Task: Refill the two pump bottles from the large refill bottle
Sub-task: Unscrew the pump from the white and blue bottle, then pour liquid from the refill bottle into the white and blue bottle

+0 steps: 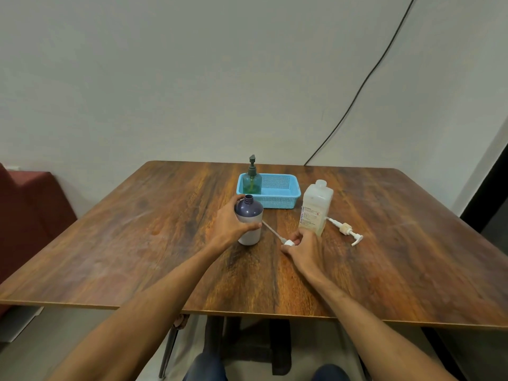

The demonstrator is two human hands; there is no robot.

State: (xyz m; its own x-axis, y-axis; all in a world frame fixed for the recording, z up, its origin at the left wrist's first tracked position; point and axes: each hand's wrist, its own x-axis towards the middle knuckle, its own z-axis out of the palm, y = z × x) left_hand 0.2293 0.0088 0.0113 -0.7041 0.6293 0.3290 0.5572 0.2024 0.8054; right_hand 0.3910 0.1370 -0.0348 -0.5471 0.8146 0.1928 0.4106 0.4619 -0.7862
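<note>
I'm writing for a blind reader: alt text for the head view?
Left hand grips an uncapped purple bottle on a wooden table; right hand holds a white pump. Nearby: refill bottle, loose pump, green pump bottle in a blue basket.

Left hand (230, 221) grips the uncapped purple bottle (249, 220); right hand (302, 247) holds its pump (286, 242).

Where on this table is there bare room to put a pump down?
Bare table lies left of the purple bottle the left hand grips, and right of the loose pump. Crowded: the middle, among basket, refill bottle and the second pump the right hand pinches.
</note>
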